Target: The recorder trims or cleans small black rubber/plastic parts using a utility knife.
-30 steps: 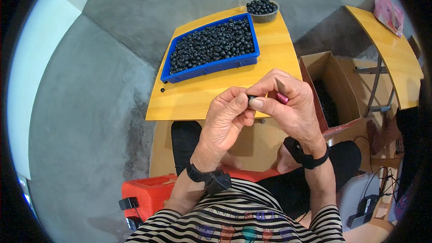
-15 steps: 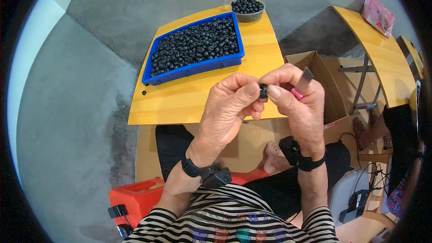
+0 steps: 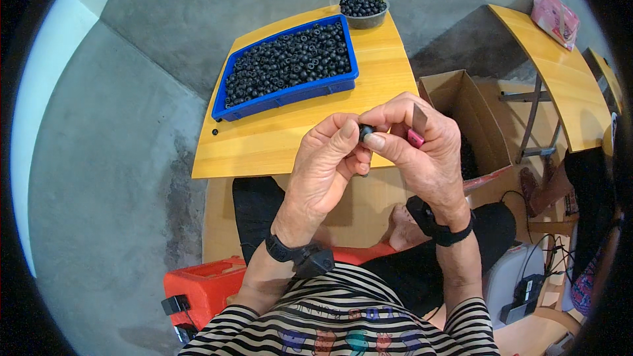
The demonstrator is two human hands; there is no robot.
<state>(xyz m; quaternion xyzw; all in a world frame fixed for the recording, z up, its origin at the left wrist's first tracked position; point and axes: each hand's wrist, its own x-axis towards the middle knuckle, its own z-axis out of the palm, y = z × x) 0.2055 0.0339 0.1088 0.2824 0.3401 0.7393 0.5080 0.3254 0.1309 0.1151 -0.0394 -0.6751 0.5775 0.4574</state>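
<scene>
My left hand (image 3: pixel 326 168) and my right hand (image 3: pixel 419 148) meet above the near edge of a yellow wooden table (image 3: pixel 277 142). Between their fingertips they pinch a small black ring-shaped part (image 3: pixel 364 132). My right hand also holds a small blade with a pink handle (image 3: pixel 417 128), its grey blade sticking up past the fingers. A blue tray (image 3: pixel 290 95) heaped with several black rings lies on the table's far half. Behind it stands a small grey bowl (image 3: pixel 364 18) filled with the same rings.
One loose black ring (image 3: pixel 215 132) lies on the table's left edge. An open cardboard box (image 3: pixel 455 102) stands to the right of the table. A second yellow table (image 3: pixel 560 86) carries a pink packet (image 3: pixel 555 16). A red box (image 3: pixel 201 287) sits on the floor by my left.
My hands stay together on the small ring, with the fingers shifting slightly around it. The view has shifted, so the table and tray sit a little further left and higher.
</scene>
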